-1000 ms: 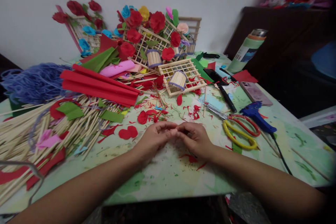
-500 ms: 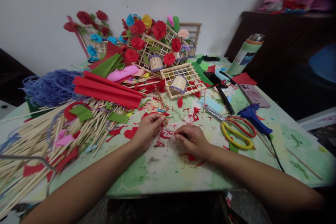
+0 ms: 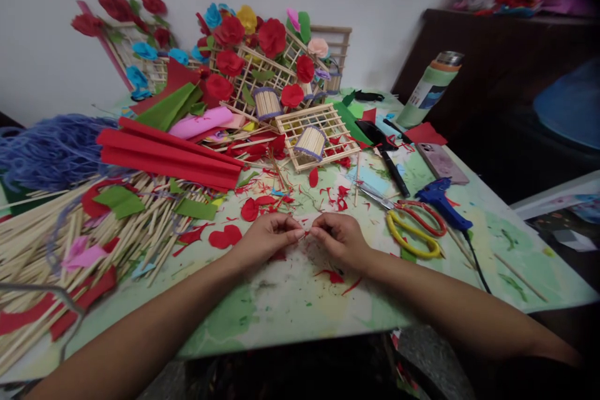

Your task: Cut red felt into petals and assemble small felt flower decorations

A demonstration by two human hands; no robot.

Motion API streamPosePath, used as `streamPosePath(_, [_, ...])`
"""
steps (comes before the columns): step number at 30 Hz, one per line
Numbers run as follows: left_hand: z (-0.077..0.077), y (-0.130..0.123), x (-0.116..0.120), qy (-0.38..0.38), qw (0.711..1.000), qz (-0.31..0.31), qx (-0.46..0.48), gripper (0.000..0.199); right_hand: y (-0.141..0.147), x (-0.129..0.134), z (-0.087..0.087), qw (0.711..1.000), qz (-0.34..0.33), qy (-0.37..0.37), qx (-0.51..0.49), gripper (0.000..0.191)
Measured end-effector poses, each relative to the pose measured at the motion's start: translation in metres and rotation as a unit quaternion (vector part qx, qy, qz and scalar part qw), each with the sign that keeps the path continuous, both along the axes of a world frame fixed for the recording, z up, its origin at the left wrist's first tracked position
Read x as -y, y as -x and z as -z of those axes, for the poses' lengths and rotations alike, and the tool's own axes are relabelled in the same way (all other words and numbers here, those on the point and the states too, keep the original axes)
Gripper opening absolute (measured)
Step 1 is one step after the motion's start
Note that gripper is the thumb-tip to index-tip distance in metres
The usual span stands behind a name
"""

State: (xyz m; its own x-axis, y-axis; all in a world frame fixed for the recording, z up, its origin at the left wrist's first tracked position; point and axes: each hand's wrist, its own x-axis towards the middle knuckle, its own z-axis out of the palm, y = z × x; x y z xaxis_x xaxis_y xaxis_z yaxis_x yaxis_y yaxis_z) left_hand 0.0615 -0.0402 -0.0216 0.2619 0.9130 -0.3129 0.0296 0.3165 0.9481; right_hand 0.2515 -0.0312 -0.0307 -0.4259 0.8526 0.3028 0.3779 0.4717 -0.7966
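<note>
My left hand (image 3: pixel 272 239) and my right hand (image 3: pixel 342 240) meet over the table, each closed in a pinch, thumbs toward one another. A tiny bit of red paper shows between the fingertips; most of it is hidden. Red paper scraps (image 3: pixel 331 276) lie under and in front of the hands. Left of my left hand are cut red petals (image 3: pixel 225 237). Scissors (image 3: pixel 412 245) with one yellow and one red handle loop rest to the right of my right hand, beside a blue glue gun (image 3: pixel 440 203).
Wooden sticks (image 3: pixel 135 225) and a folded red sheet (image 3: pixel 173 156) cover the left, near blue yarn (image 3: pixel 42 150). Small lattices (image 3: pixel 323 131) with paper flowers (image 3: pixel 272 37) stand at the back. A bottle (image 3: pixel 429 90), a phone (image 3: pixel 440 162) and a black-handled tool (image 3: pixel 394 174) are at right.
My hands have come together; they were apart, and now their fingertips meet. The view has turned a little, so the things on the table appear further left.
</note>
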Motion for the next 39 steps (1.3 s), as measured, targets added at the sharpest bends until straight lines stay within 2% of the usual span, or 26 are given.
streamPosePath(5, [-0.006,-0.002,0.001,0.017,0.998,-0.038,0.039,0.021,-0.009,-0.009,0.002,0.996,0.069,0.027,-0.056,0.02])
streamPosePath(12, [-0.007,0.0,-0.003,0.043,0.994,-0.053,0.081,0.022,-0.011,-0.023,0.01,0.965,0.089,0.131,-0.21,0.022])
streamPosePath(17, [-0.004,0.004,-0.008,0.042,0.988,-0.061,0.132,0.024,-0.009,-0.023,0.009,0.958,0.113,0.119,-0.234,0.021])
streamPosePath(23, [-0.001,0.007,-0.011,0.017,0.981,-0.1,0.168,0.022,-0.01,-0.02,-0.001,0.944,0.145,0.094,-0.282,0.02])
streamPosePath(27, [-0.003,0.006,-0.011,-0.022,0.962,-0.148,0.228,0.021,-0.008,-0.018,-0.006,0.941,0.156,0.107,-0.281,0.02])
streamPosePath(33, [-0.014,0.009,-0.014,-0.068,0.917,-0.21,0.333,0.017,-0.007,-0.02,0.001,0.935,0.116,0.145,-0.303,0.022])
streamPosePath(39, [-0.013,0.016,-0.02,-0.068,0.897,-0.253,0.357,0.013,-0.008,-0.019,0.0,0.913,0.15,0.122,-0.358,0.021])
